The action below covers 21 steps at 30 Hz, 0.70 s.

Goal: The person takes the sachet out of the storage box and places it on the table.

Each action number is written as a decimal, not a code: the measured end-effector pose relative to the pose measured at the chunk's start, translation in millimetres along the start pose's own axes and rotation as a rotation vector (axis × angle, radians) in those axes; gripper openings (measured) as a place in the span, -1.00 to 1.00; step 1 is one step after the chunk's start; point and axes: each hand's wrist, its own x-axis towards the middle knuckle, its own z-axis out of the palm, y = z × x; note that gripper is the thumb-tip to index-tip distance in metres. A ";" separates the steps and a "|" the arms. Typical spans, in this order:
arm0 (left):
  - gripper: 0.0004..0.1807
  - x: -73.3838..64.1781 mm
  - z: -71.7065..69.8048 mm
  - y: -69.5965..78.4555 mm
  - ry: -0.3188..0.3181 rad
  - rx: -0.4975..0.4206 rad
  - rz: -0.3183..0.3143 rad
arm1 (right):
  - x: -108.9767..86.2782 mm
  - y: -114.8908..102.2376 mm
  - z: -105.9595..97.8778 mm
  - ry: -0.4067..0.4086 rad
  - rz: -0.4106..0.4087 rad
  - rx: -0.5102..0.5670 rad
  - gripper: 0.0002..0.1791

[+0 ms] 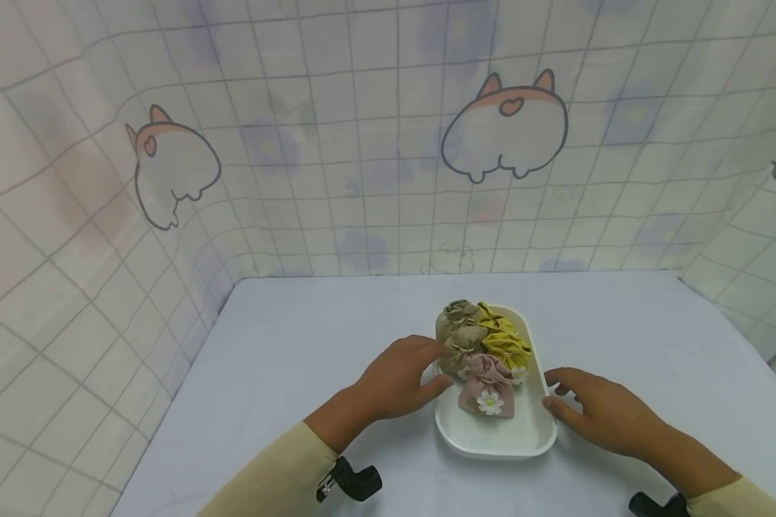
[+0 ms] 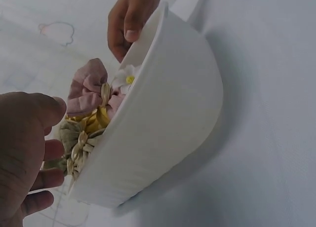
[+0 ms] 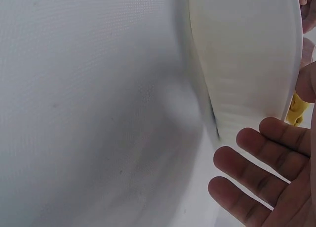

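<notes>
One gridded backdrop (image 1: 394,179) surrounds one white table (image 1: 310,323). One white tray (image 1: 491,439) lies on it, between left hand (image 1: 401,377) and right hand (image 1: 598,409). Left: fingers loosely parted, gripping nothing, over the tray's left rim, close to two olive pouches (image 1: 467,337). Right: fingers extended beside the opposite wall; contact unclear. Also inside: two yellow pouches (image 1: 507,348), one pink pouch (image 1: 485,379), at least two white flowers (image 1: 490,403).

White rounded-corner tray (image 1: 496,439) before me, lying flat, olive pouches (image 1: 460,322) inside at far left, yellow pouches (image 1: 508,346) beside them, pink flower-trimmed pouch (image 1: 481,388) nearest me
</notes>
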 end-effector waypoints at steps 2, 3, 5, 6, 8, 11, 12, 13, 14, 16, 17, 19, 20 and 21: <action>-0.56 3.2 1.9 1.3 0.003 0.012 -0.002 | 0.4 0.4 0.4 -0.001 0.002 0.004 -0.44; -0.56 4.7 3.1 1.8 0.007 0.016 -0.003 | 0.6 0.7 0.6 0.001 0.000 0.005 -0.44; -0.56 7.1 5.1 3.3 0.008 0.017 -0.013 | 0.9 1.2 1.0 0.005 -0.006 0.008 -0.44; -0.57 8.3 6.2 3.9 0.008 0.015 -0.016 | 0.9 1.4 1.1 0.006 -0.008 0.008 -0.44; -0.57 10.3 8.8 4.4 0.006 0.009 -0.016 | 0.7 1.9 1.7 0.010 -0.011 0.011 -0.44; -0.58 12.9 12.1 5.1 0.011 0.007 -0.003 | 0.3 2.2 2.0 0.012 -0.013 0.018 -0.44; -0.58 13.8 13.0 5.1 0.013 0.007 0.003 | 0.1 2.4 2.1 0.013 -0.015 0.020 -0.44; -0.58 14.6 14.1 5.2 0.015 0.010 0.005 | 0.1 2.6 2.3 0.015 -0.018 0.022 -0.45; -0.58 15.3 14.8 5.7 0.020 0.009 0.007 | 0.2 2.9 2.4 0.016 -0.020 0.023 -0.45; -0.59 16.8 16.6 6.4 0.023 0.008 0.000 | 0.3 3.3 2.6 0.020 -0.026 0.023 -0.45; -0.58 17.7 17.6 6.9 0.022 0.011 -0.007 | 0.2 3.3 2.5 0.022 -0.028 0.023 -0.45; -0.58 19.6 19.4 8.2 0.016 0.010 -0.020 | 0.2 3.4 2.3 0.020 -0.028 0.022 -0.45; -0.59 20.5 20.0 9.1 0.014 0.005 -0.026 | 0.3 3.5 2.1 0.018 -0.026 0.023 -0.45; -0.59 21.6 20.6 10.1 0.009 0.003 -0.032 | 0.2 3.5 2.0 0.016 -0.025 0.022 -0.45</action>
